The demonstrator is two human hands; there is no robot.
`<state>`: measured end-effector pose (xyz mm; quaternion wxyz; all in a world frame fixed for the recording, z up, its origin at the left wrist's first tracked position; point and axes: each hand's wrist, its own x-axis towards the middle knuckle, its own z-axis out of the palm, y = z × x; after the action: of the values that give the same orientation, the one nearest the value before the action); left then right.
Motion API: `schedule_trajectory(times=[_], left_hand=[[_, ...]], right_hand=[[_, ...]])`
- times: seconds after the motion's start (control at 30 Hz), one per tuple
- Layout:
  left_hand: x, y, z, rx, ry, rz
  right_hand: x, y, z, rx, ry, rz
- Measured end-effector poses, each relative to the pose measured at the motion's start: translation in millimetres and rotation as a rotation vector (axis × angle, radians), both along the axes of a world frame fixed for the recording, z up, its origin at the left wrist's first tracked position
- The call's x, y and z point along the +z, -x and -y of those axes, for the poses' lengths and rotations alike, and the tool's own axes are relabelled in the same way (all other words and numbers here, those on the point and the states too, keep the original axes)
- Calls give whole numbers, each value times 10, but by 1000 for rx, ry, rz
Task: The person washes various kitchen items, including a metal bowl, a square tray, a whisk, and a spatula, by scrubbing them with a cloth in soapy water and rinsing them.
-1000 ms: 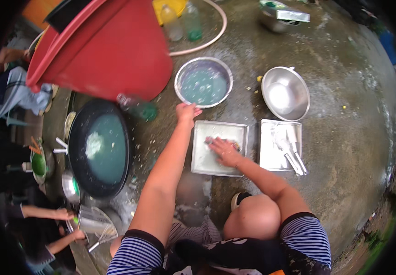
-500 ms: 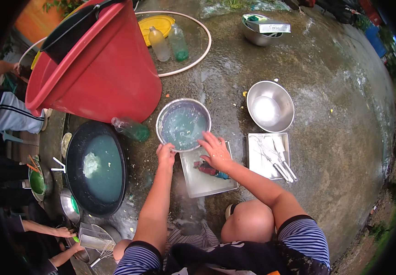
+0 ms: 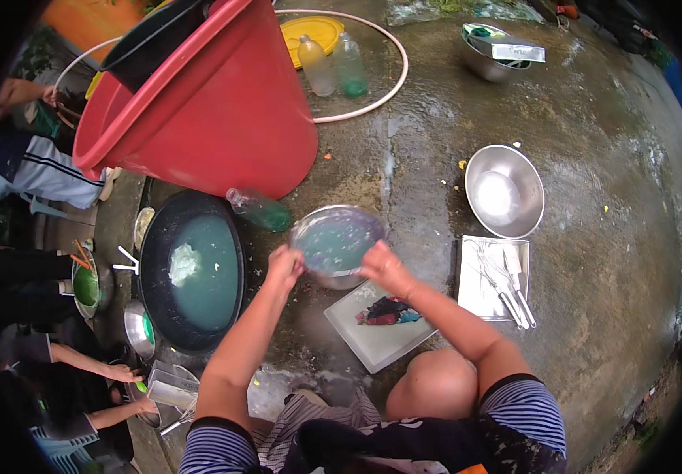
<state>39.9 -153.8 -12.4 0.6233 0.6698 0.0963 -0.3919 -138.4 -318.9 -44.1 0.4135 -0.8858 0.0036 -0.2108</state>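
A round metal bowl (image 3: 342, 278) holds cloudy blue-green water with white foam bits on it. My left hand (image 3: 284, 265) is closed on its near left rim. At the near right rim, my right hand (image 3: 386, 268) grips the bowl too. The bowl looks slightly blurred and tilts a little toward me. Just below it lies a pale rectangular tray (image 3: 373, 357), turned at an angle. A bunched dark, red and blue cloth (image 3: 388, 311) rests in that tray.
To the left stand a wide black basin (image 3: 151, 316) of soapy water, a green-tinted bottle (image 3: 260, 211) and a big red tub (image 3: 214, 110). On the right sit a shiny steel bowl (image 3: 504, 225) and a tray of whisks (image 3: 471, 304). People's hands work at the lower left.
My right hand has moved from above the pale tray to the bowl's rim. The bowl has come nearer to me, and the tray has turned, showing more of the cloth.
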Motion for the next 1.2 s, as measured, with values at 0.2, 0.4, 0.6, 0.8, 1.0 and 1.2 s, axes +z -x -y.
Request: schedule_trajectory(times=[0.2,0.4,0.6,0.8,1.0,1.2], left_hand=[[1321,-780,1777,-190,127,126],[1395,-553,1380,-518,111,172],[914,-539,643,-417,68,3],[1152,-157,1269,-395,438,-32],[1286,219,1300,-291,423,-257],[311,658,522,-41,118,5]], right_hand=[[1365,-832,1827,-125,-334,-268],[2678,-1377,3067,-282,-198,-438],[2746,-1339,3093,-439,424,221],[2156,-925,2259,-455,495,318],[1246,-367,1107,-233,423,169],[599,235,125,-89,300,-134]])
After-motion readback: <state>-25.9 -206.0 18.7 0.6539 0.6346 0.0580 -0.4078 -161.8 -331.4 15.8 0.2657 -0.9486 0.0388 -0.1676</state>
